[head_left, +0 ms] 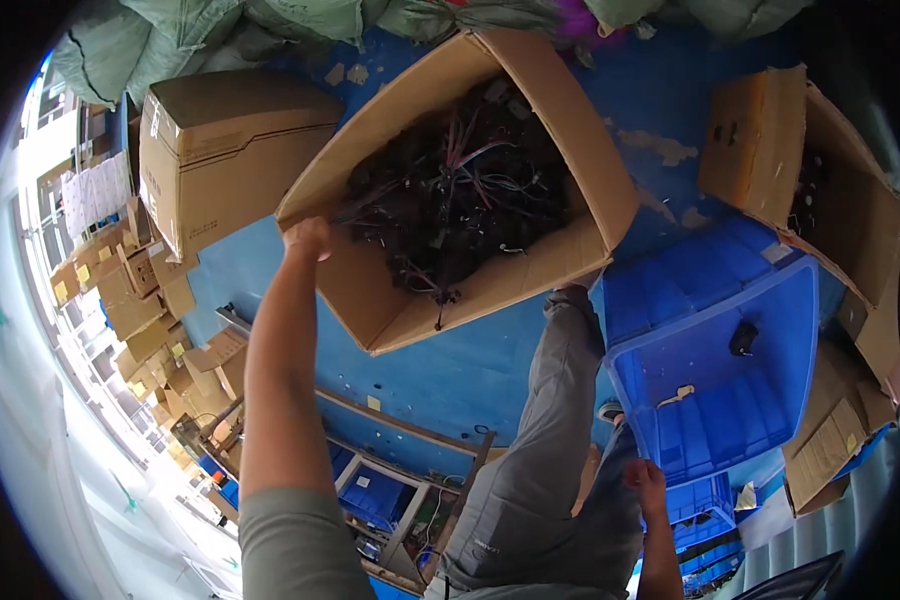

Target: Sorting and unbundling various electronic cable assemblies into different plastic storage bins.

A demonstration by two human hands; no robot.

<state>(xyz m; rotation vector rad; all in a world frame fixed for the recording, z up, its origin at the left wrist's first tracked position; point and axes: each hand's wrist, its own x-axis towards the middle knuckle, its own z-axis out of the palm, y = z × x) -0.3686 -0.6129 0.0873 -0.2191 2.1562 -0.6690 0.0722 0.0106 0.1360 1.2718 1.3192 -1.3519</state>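
A large open cardboard box [425, 82] stands tilted in front of me, with a heap of black parts and tangled cables [470, 190] in it. My left hand [308, 240] is closed over the box's left rim, fingers wrapped round the edge. Low on the right, my right hand [646, 480] hangs with its fingers curled, and I see nothing in it. It overlaps the near corner of a blue plastic bin [715, 425]; whether it touches the bin I cannot tell. Inside the bin lie a small black object [742, 338] and a pale piece [677, 396].
A closed carton [235, 160] stands on the left, and another open carton [755, 150] at the right. Greenish sacks [160, 50] line the far side. My grey-trousered leg [530, 420] reaches to the box's near edge. Several cartons [135, 300] are stacked far left.
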